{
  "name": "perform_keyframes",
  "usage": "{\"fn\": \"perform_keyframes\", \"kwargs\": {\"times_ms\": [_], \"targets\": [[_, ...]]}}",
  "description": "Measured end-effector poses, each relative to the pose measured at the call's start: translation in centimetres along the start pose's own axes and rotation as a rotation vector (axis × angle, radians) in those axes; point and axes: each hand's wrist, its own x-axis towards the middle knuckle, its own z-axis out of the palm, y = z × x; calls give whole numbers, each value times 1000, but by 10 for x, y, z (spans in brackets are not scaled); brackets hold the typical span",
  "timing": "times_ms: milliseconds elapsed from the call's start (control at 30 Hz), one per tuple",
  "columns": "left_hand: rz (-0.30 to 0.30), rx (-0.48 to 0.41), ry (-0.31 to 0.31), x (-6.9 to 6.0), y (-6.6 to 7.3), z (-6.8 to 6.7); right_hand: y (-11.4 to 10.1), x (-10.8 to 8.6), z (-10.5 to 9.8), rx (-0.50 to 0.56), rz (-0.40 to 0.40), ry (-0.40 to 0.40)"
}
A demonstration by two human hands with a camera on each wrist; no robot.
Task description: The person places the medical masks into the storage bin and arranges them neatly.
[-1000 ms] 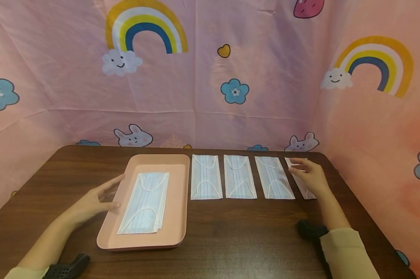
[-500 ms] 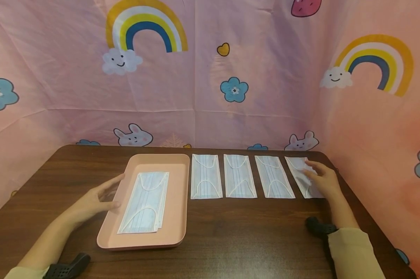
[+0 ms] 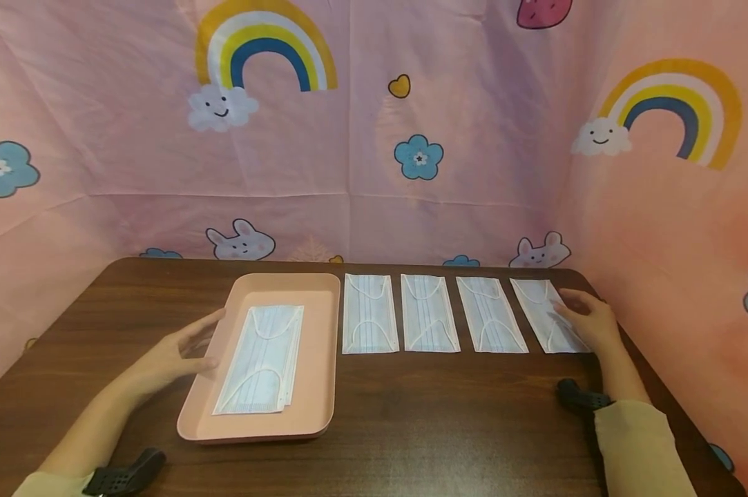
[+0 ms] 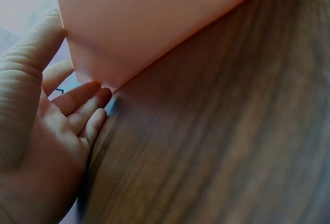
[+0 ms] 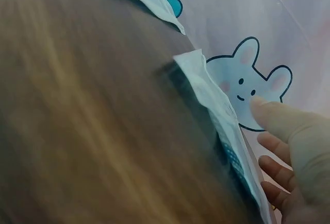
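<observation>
Rightmost pleated face mask: flat on the table, right of centre in the frame, top edge angled left. The right hand is at its right edge, thumb and fingers apart, covering part of that edge. Three more face masks lie to its left in the same row, between it and the tray; four in the row, each apart from its neighbours, ear loops uppermost.

Pink tray: one, left of centre, just beside the leftmost mask of the row. It holds a mask stack; edges of at least two masks show, full count hidden. The left hand is at the tray's left rim, thumb and fingers spread apart, touching its side.

Black wrist mounts: two, one per wrist, lower left and lower right. Dark wood-grain table: one. Pink printed backdrop encloses its far edge and sides: two rainbows, two smiling clouds, two rabbit heads, one strawberry, partly cut off.
</observation>
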Motion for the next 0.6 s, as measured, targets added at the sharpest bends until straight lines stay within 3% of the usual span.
{"fn": "perform_keyframes", "kwargs": {"times_ms": [233, 367, 600], "targets": [[-22, -11, 1, -1, 0, 0, 7, 5, 0, -55, -32, -82], [-6, -52, -11, -1, -2, 1, 8, 8, -3, -98, -32, -109], [20, -48, -4, 1, -5, 0, 2, 11, -6, -131, -13, -133]]}}
